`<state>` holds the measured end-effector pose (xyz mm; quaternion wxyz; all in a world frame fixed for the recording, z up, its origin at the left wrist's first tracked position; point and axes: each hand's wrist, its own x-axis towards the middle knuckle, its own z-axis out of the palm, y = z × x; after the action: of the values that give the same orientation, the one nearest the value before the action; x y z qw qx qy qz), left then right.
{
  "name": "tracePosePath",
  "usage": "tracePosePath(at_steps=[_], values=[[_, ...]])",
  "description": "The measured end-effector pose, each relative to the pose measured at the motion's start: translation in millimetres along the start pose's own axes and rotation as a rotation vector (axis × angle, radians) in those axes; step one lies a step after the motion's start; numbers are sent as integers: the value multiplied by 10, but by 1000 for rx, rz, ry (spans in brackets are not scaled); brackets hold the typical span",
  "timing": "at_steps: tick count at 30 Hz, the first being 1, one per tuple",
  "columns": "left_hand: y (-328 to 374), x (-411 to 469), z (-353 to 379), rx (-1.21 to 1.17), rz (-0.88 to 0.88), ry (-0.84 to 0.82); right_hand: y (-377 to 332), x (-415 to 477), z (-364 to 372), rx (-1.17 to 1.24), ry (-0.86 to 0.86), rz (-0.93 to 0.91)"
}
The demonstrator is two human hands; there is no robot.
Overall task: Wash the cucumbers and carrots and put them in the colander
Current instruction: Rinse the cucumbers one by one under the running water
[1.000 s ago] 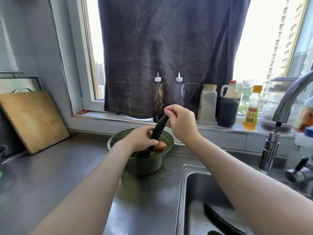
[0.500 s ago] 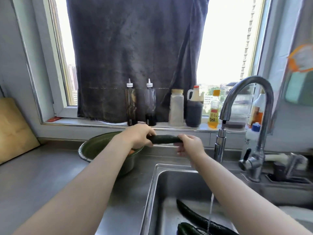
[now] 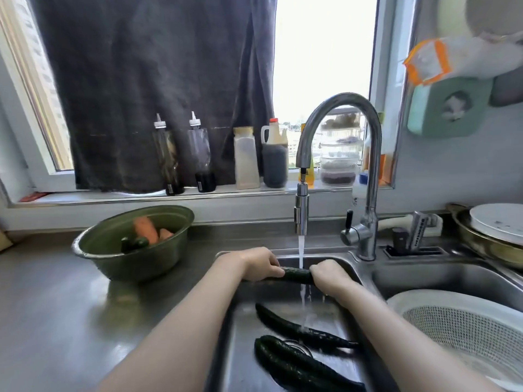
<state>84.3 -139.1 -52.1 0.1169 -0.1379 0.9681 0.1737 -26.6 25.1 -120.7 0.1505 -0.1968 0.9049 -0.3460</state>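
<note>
A dark green cucumber (image 3: 297, 274) lies level under the running tap, over the left sink. My left hand (image 3: 261, 264) grips its left end and my right hand (image 3: 329, 274) grips its right end. Water from the faucet (image 3: 301, 219) falls on its middle. Several more cucumbers (image 3: 294, 326) lie on the bottom of the sink (image 3: 237, 349). A green bowl (image 3: 119, 264) on the counter to the left holds carrots (image 3: 145, 229) and a piece of cucumber (image 3: 134, 244). The white colander (image 3: 464, 323) sits in the right sink, at the lower right.
Bottles and jars (image 3: 246, 158) stand along the windowsill behind the sink, in front of a dark curtain (image 3: 152, 80). A pan with a white plate (image 3: 498, 227) sits at the far right. A knife holder (image 3: 416, 239) stands behind the right sink.
Both hands carried the cucumber out of the green bowl, to the right, and down under the running water. My view swung right, so the sink and colander came into sight.
</note>
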Motion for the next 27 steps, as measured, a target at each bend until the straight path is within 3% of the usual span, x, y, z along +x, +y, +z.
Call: tracePosePath(at_steps=[7,12,19,23,27], values=[[138,383,541,-177,25,50,251,-9,176,-95,-8,-275],[175,513,728,-295,115,57,417,75,147,-175,-62,-174],[72,583,853,56,29,242,565,199,116,-108,-135,-61],[-106,529,853,52,-22,331,614,232,117,31,-239,-22],[-196,506,827,49,-68,356,677,258,171,-13,-342,-151]])
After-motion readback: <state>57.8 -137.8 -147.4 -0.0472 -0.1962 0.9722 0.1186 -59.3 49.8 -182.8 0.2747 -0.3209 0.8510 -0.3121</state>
